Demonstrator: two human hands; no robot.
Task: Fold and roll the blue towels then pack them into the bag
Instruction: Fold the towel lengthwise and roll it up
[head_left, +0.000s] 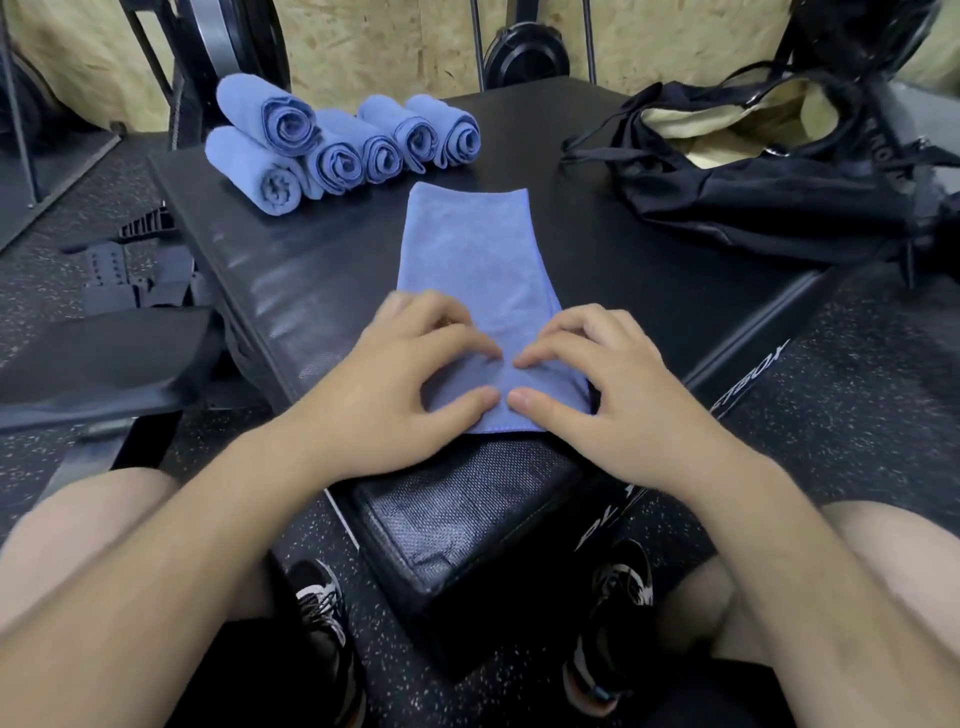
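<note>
Left hand (410, 374) and right hand (597, 384) each pinch the near end of the folded towel (467, 249) at frame centre on a black box (649, 270), rolled towels (332, 150) upper left, open bag (753, 171) upper right.

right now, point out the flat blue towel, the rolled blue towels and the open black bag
flat blue towel (467, 249), head view, bare middle
rolled blue towels (335, 163), head view, spiral end of one roll
open black bag (753, 202), head view, dark front wall
</note>
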